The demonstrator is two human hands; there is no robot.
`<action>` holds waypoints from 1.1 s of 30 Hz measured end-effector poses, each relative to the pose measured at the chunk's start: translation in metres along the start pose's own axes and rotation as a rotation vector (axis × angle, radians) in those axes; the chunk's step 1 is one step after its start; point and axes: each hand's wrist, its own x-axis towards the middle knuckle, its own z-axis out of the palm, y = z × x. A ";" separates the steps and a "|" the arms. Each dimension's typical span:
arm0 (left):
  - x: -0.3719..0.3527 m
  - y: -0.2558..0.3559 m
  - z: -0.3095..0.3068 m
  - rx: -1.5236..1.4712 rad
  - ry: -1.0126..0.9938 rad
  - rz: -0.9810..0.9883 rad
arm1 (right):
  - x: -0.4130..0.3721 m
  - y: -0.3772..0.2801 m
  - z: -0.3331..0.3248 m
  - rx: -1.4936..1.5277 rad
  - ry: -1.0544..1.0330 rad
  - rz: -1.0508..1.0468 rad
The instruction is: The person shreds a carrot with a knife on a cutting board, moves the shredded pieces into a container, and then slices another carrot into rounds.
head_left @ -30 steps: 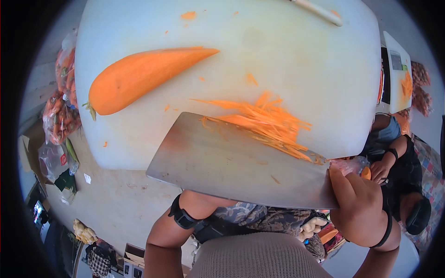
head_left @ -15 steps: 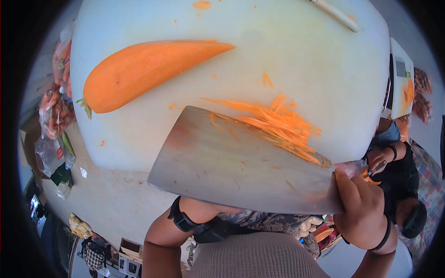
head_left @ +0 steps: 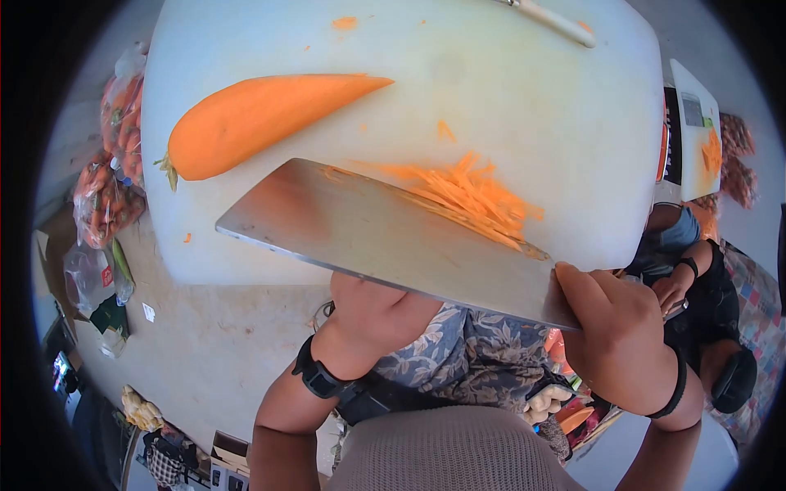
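Note:
A wide cleaver point(head_left: 393, 237) lies tilted across the near part of the white cutting board point(head_left: 524, 82), its broad face up. My right hand point(head_left: 618, 335) is closed round its handle end at the right. My left hand point(head_left: 381, 319) is under the cleaver's lower edge, its fingers hidden by the blade. Thin carrot strips point(head_left: 471, 196) are heaped along the blade's far edge. A large cut carrot point(head_left: 262, 123) rests on the board's left side, its green stem end toward me.
A white-handled knife point(head_left: 557, 20) lies at the board's far edge. Bags of carrots point(head_left: 106, 200) are at the left. Another person point(head_left: 712, 319) is at the right, near a second board point(head_left: 696, 139) with carrot pieces.
The cleaver has moved up and left in view, and its face is more tilted. My left hand now shows more below the blade. The board has shifted slightly in view.

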 end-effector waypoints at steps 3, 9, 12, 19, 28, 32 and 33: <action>0.001 -0.003 -0.001 -0.037 -0.009 -0.006 | -0.011 0.004 -0.005 -0.054 0.033 -0.019; 0.003 -0.002 0.000 0.015 -0.017 0.042 | -0.014 0.009 -0.005 -0.038 0.006 0.013; 0.002 -0.003 0.000 0.042 -0.002 0.064 | 0.001 0.011 0.007 0.003 0.004 0.000; 0.005 -0.003 0.002 0.101 0.031 0.075 | 0.014 0.004 0.005 0.103 0.021 0.013; -0.003 -0.005 0.001 -0.037 0.041 0.054 | -0.013 -0.002 -0.006 0.055 -0.052 0.088; -0.002 0.002 -0.001 -0.085 0.017 -0.052 | -0.020 0.000 -0.007 -0.055 0.009 0.047; -0.003 0.004 -0.001 -0.199 0.004 -0.202 | -0.020 0.000 -0.008 -0.058 -0.016 0.051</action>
